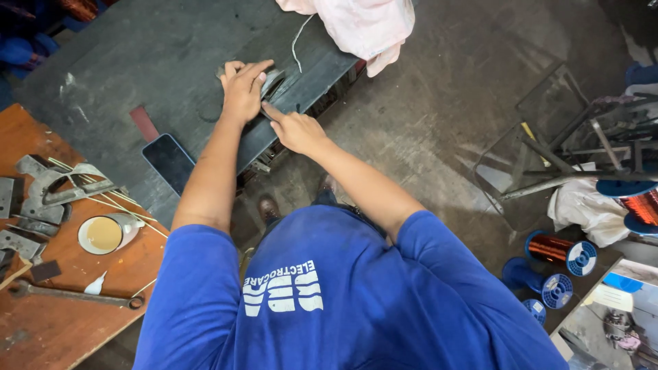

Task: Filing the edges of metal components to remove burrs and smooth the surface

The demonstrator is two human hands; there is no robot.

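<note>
A grey sheet (273, 81) is pinned flat on the dark bench (137, 62) by the left hand (241, 89), fingers spread open; its edge is pinched by the right hand (296, 130), apparently for steadiness; a phone (168, 162) is set aside.

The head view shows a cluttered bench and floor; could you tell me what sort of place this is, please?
Probably a small electrical repair or motor-winding workshop: spools of copper wire lie on the concrete floor, a wrench and metal parts sit on the wooden table, and both hands work at a dark metal bench.
</note>
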